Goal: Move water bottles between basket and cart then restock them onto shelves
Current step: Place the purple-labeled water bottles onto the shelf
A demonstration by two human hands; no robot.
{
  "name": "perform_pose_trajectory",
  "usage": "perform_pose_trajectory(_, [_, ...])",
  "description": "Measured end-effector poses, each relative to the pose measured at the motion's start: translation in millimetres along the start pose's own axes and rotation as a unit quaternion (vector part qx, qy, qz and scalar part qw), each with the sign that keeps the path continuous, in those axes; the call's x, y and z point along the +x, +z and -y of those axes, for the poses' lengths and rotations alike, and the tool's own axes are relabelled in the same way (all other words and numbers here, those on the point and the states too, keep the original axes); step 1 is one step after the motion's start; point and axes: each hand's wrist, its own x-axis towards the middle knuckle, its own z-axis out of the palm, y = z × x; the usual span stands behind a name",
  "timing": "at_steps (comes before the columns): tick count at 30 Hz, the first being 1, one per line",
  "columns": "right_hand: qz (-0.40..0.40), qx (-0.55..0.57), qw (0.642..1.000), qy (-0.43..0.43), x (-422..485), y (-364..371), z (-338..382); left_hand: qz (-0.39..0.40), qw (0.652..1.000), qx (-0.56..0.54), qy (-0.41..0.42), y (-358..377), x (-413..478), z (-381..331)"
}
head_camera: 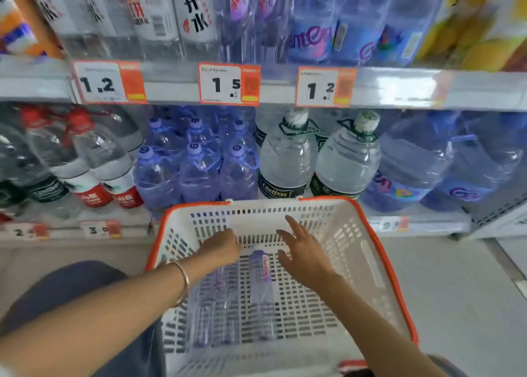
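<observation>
- The left hand (221, 247) reaches down into the basket, its back turned to the camera. The fingers are hidden behind the knuckles, so I cannot tell whether they grip anything. A thin metal bangle (182, 282) sits on that wrist.
- The right hand (306, 251) is spread wide with straight fingers. It holds nothing and hovers inside the basket, just above the labelled bottle.
- The shopping basket (350, 242) is white perforated plastic with an orange rim, and stands right in front of the lower shelf.
- A clear water bottle with a purple label (261, 288) lies flat on the basket floor, between the two hands.
- More clear bottles (212, 308) lie beside it under the left forearm, too blurred to count.
- The lower shelf (422, 222) carries, from left to right:
  - red-capped bottles (94, 159);
  - wrapped packs of purple-capped bottles (196, 171);
  - big jugs with green handles (288, 159);
  - large blue jugs (422, 171).
- The upper shelf edge (176, 91) bears price tags reading 1.2 (109, 82), 1.5 (229, 84) and 1.2 (325, 87), with tall bottles above.
- A pale floor (456, 291) lies to the right, and a dark-trousered knee (74, 288) shows at the left.
</observation>
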Motion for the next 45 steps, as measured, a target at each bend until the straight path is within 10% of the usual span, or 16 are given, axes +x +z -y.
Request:
perform_pose_trajectory(7, [0.026,0.090,0.993,0.065,-15.0,62.6,-7.6,0.101,0.986,0.007,-0.134,107.5,23.6,35.1])
perform_pose_trajectory(14, [0.017,0.155,0.978,0.141,2.8,64.2,0.0,-0.011,0.976,-0.084,-0.203,200.7,63.1,72.3])
perform_pose_trajectory(27, [0.064,0.121,0.982,0.127,-0.1,72.1,-8.7,0.052,0.981,-0.126,-0.138,89.7,-11.2,19.2])
perform_pose_trajectory(45, [0.094,0.174,0.945,0.262,26.1,116.3,6.4,-0.177,0.932,-0.303,0.096,-78.2,-76.8,6.1])
